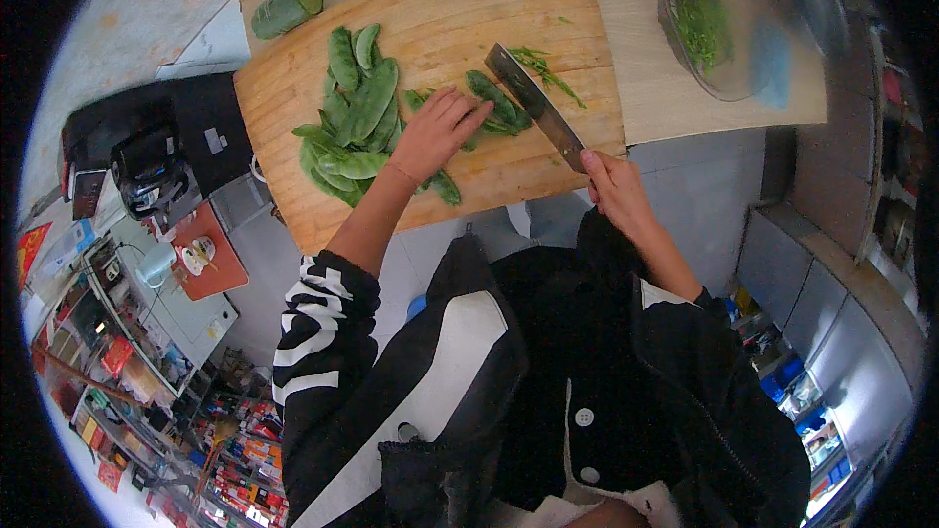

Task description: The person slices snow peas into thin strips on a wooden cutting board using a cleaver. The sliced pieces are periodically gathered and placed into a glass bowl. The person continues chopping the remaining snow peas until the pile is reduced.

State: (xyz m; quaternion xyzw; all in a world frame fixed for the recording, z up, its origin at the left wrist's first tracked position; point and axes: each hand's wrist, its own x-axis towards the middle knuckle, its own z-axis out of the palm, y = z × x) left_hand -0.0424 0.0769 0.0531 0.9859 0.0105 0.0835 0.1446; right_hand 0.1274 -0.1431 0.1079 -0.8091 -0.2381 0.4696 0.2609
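My right hand (616,191) grips the handle of a broad knife (533,103), its blade angled up-left across the wooden cutting board (528,0). Cut green shreds (548,73) lie just right of the blade. Left of it are several flat green pods (489,98). My left hand (440,127) is over the pods near these, fingers slightly bent and lying loosely; what is directly under them is hidden. A larger heap of flat green pods (357,127) covers the board's left part.
A cucumber piece (287,8) sits beyond the board's upper-left corner. A glass bowl with shredded greens (699,34) stands at upper right on the pale counter (665,127). Black appliances (147,156) are at left, with cluttered shelving (117,352) below and cabinets (822,303) at right.
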